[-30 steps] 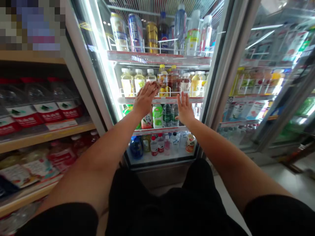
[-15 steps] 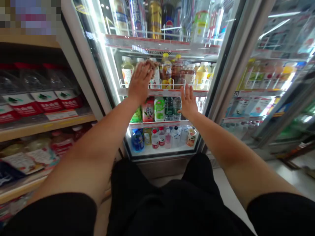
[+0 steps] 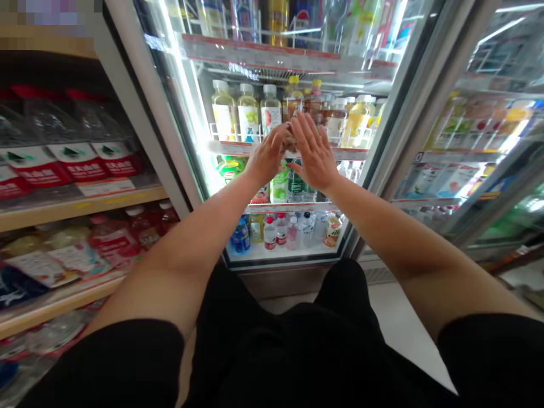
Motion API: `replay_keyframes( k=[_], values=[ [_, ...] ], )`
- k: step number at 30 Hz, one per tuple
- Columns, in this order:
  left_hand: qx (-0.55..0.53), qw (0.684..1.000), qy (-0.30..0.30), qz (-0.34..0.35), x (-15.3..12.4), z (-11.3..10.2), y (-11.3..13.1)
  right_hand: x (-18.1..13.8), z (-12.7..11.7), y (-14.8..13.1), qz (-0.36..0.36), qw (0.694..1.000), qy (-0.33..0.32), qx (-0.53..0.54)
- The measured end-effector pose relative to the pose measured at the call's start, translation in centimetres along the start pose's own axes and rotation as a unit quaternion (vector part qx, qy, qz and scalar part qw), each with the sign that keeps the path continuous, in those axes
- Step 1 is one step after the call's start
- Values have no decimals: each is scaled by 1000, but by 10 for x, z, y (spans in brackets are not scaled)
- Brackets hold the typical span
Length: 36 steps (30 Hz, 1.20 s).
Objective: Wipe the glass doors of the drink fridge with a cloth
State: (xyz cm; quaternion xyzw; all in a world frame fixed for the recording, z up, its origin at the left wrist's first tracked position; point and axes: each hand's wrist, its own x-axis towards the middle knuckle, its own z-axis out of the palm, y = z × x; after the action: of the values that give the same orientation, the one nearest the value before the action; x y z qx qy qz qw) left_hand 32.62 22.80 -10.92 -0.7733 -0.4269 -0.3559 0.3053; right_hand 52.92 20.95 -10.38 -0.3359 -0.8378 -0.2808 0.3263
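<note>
I am facing a lit drinks cooler (image 3: 382,141) with a glass front. My left hand (image 3: 266,161) is raised before the middle shelf, its fingers curled round a small brownish wad (image 3: 290,137), maybe a cloth. My right hand (image 3: 313,152) is right beside it, palm forward and fingers stretched out, touching the left hand's fingertips at the wad. Behind both hands stand pale yellow and amber juice bottles (image 3: 249,113) on a wire-fronted shelf. Green and clear bottles (image 3: 280,187) fill the shelf below.
Wooden shelves on the left carry large water bottles with red labels (image 3: 76,161) and red packs (image 3: 113,241) lower down. A second glass-door cooler (image 3: 480,130) stands to the right. Pale floor (image 3: 403,323) lies below it. My black-clad legs fill the bottom.
My left hand with the wad has come down and to the right. My right hand has risen and moved left to meet it. The view has tilted down a little.
</note>
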Motion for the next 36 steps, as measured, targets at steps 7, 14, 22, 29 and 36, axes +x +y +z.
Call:
replay_keyframes(
  k=[7, 14, 22, 29, 36],
  values=[
    [26, 994, 85, -56, -31, -5, -10, 21, 29, -10, -57, 995, -71, 31],
    [55, 997, 50, -11, -81, -29, -74, 39, 24, 4, -84, 995, -41, 17],
    [63, 996, 62, -31, -91, -22, -90, 62, 22, 8, -68, 998, -5, -12],
    [74, 987, 118, -78, -98, -19, -88, 77, 24, 18, -19, 999, 48, 0],
    [88, 988, 100, -84, -99, -21, -87, 67, 18, 0, -96, 995, -37, 7]
  ],
)
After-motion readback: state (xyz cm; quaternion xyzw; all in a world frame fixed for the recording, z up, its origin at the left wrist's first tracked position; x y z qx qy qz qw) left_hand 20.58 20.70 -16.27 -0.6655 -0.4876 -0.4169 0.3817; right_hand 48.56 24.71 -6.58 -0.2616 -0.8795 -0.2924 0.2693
